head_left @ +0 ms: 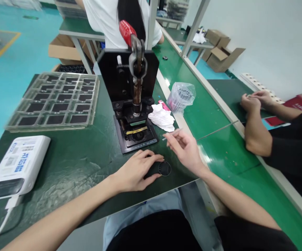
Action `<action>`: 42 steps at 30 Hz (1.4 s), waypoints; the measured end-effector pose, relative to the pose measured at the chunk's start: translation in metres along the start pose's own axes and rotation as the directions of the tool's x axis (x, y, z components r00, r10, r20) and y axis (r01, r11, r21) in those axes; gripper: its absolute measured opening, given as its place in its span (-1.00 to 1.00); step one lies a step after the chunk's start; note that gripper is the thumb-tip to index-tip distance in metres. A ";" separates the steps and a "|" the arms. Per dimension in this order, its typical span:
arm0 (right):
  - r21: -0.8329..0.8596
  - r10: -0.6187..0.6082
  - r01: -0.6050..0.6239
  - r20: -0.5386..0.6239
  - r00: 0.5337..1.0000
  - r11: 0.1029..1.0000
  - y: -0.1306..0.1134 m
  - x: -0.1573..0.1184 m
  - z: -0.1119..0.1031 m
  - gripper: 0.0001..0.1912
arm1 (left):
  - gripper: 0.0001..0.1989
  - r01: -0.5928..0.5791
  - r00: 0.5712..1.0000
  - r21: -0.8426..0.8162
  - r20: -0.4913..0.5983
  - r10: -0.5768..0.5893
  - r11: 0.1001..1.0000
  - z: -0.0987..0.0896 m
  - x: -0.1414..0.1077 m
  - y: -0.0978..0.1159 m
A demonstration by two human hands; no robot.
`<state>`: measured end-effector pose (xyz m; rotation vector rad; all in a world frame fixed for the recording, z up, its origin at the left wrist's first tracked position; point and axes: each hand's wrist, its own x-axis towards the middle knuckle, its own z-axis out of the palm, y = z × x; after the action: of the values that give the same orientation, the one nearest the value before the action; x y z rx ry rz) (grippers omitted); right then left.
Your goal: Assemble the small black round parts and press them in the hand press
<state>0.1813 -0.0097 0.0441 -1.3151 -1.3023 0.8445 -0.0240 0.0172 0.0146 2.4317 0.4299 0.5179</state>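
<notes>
Right there, matt black plastic on the round puck (164, 168), its face glossy! A slim, shiny pick (171, 135) next! Over to the press (128, 75): black painted metal, dark oily steel column, glossy red plastic grip (126, 32)! Clear moulded plastic tray (53, 101), crinkly thin plastic bag (181, 97), soft white tissue (161, 118), smooth glossy green table (208, 153)!

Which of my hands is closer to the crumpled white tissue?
Right: your right hand, holding a thin stick, is just in front of the crumpled white tissue, not touching it. Your left hand is farther away, gripping a round black object.
</notes>
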 end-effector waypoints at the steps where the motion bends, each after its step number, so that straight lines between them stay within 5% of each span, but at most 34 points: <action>1: -0.032 0.038 -0.038 -0.002 0.999 0.999 0.001 -0.012 -0.006 -0.57 | -0.60 -0.003 1.000 0.000 -0.003 0.003 1.000 0.001 0.000 0.000; 7: -0.196 0.048 -0.057 -0.049 0.998 0.979 0.023 -0.057 -0.021 -0.62 | -0.57 -0.006 1.000 0.034 -0.006 0.006 0.999 0.003 -0.001 0.001; 16: -0.303 0.027 0.012 0.122 0.992 0.953 0.023 -0.060 -0.027 -0.78 | -0.55 -0.006 1.000 0.133 0.012 0.005 0.991 0.004 -0.001 0.006; 34: -0.428 -0.065 0.170 0.249 0.966 0.888 0.022 -0.067 -0.028 -0.81 | -0.51 0.065 0.998 0.142 -0.006 -0.064 0.988 0.012 0.002 0.012; 39: -0.401 -0.018 0.097 0.195 0.981 0.911 0.023 -0.064 -0.026 -0.71 | -0.56 0.134 0.990 0.047 -0.061 -0.131 0.990 0.016 0.004 0.015; 42: -0.320 0.019 -0.022 -0.013 1.000 0.947 0.025 -0.060 -0.028 -0.71 | -0.56 0.144 0.987 0.011 -0.071 -0.143 0.989 0.016 0.004 0.015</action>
<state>0.2044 -0.0699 0.0145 -1.5863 -1.4632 0.6562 -0.0102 -0.0001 0.0130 2.3812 0.6365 0.5404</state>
